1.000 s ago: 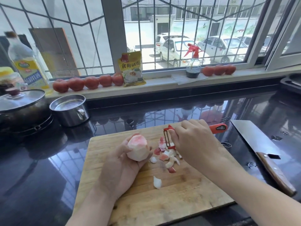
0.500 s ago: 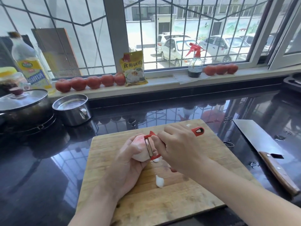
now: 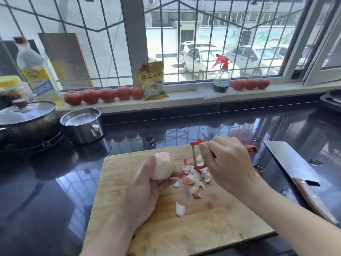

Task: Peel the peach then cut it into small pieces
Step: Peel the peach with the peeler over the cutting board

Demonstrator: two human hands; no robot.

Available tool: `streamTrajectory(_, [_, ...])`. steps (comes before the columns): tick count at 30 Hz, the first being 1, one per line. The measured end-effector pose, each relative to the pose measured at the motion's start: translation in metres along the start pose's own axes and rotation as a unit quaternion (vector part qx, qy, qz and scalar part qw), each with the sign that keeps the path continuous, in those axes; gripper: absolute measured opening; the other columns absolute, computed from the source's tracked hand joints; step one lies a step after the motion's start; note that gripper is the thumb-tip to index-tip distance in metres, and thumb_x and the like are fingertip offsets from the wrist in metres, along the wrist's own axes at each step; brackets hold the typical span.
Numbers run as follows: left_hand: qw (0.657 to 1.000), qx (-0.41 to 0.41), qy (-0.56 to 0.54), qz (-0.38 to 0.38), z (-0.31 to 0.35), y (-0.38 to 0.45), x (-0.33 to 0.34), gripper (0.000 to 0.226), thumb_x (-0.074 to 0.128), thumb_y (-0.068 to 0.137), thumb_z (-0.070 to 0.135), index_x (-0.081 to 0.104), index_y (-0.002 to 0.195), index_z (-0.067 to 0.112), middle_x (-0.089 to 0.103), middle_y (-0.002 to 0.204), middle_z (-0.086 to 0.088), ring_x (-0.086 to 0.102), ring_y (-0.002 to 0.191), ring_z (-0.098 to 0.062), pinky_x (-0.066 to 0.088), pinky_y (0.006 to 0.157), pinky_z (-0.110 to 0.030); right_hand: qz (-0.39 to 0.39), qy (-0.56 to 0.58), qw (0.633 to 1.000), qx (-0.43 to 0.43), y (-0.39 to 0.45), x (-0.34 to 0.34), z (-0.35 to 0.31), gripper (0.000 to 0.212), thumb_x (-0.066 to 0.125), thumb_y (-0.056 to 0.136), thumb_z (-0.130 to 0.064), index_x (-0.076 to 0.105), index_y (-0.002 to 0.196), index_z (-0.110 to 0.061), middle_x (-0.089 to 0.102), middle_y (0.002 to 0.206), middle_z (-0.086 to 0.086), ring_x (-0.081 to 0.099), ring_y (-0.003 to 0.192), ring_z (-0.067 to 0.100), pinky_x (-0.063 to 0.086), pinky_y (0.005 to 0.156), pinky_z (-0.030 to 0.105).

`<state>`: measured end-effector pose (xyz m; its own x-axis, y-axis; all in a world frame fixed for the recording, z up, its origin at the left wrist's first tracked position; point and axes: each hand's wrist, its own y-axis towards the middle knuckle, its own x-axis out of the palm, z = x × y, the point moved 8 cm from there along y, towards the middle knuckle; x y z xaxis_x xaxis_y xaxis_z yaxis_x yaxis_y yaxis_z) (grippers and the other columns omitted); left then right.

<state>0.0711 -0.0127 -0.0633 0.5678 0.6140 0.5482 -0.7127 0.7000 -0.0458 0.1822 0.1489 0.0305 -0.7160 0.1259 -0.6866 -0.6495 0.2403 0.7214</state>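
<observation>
My left hand [image 3: 144, 183] grips a mostly peeled, pale pink peach [image 3: 163, 166] above the wooden cutting board [image 3: 129, 209]. To its right, my right hand [image 3: 228, 163] holds a red-framed peeler [image 3: 196, 156], its blade upright and a short gap away from the peach. Below the peeler a pile of peach peels [image 3: 193, 175] lies on the board, and one loose peel [image 3: 180, 209] sits nearer the front.
A cleaver [image 3: 295, 170] with a wooden handle lies on the black counter right of the board. A steel pot [image 3: 83, 124] and a lidded pan [image 3: 27, 119] stand at the left. Tomatoes [image 3: 103, 94], a yellow packet [image 3: 152, 81] and a spray bottle [image 3: 221, 74] line the sill.
Half a second ago the peeler was against the peach; my right hand has since drawn it away to the right, over the peel pile. The peach stays in my left hand.
</observation>
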Motion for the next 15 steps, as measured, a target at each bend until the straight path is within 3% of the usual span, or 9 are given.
streamTrajectory(4, [0.997,0.040,0.067,-0.011,0.004,-0.002,0.001,0.090,0.078,0.081,0.060,0.049,0.137,-0.003,0.067,0.124,-0.026,0.066,0.110,-0.042,0.056,0.092,-0.051,0.006,0.040,0.999,-0.028,-0.004,-0.008,-0.050,0.046,0.043,0.107,-0.035,0.059,0.067,-0.018,0.051,0.064,-0.005,0.045,0.062,0.016,0.039,0.060,0.034])
streamTrajectory(8, [0.997,0.046,0.066,-0.012,0.009,-0.006,0.006,0.094,0.088,0.067,0.064,0.049,0.127,0.004,0.070,0.115,-0.020,0.067,0.098,-0.030,0.058,0.077,-0.039,-0.021,0.026,0.998,-0.046,-0.001,-0.003,-0.068,0.044,0.041,0.107,-0.038,0.060,0.071,-0.021,0.054,0.067,-0.007,0.048,0.065,0.015,0.042,0.063,0.033])
streamTrajectory(12, [0.998,0.048,0.043,-0.007,0.008,-0.005,0.004,0.090,0.089,0.068,0.060,0.051,0.125,0.001,0.067,0.116,-0.025,0.063,0.103,-0.035,0.048,0.091,-0.051,-0.029,-0.002,0.999,-0.044,0.004,0.004,-0.054,0.049,0.037,0.107,-0.040,0.063,0.070,-0.020,0.056,0.065,-0.006,0.049,0.063,0.016,0.043,0.063,0.034])
streamTrajectory(15, [0.999,0.038,0.016,-0.007,0.008,-0.005,0.001,0.091,0.089,0.068,0.059,0.057,0.126,-0.005,0.068,0.108,-0.017,0.065,0.095,-0.028,0.054,0.085,-0.043,-0.094,-0.080,0.992,-0.032,0.005,0.025,-0.022,0.051,0.032,0.106,-0.042,0.064,0.072,-0.023,0.060,0.068,-0.006,0.053,0.065,0.016,0.048,0.069,0.035])
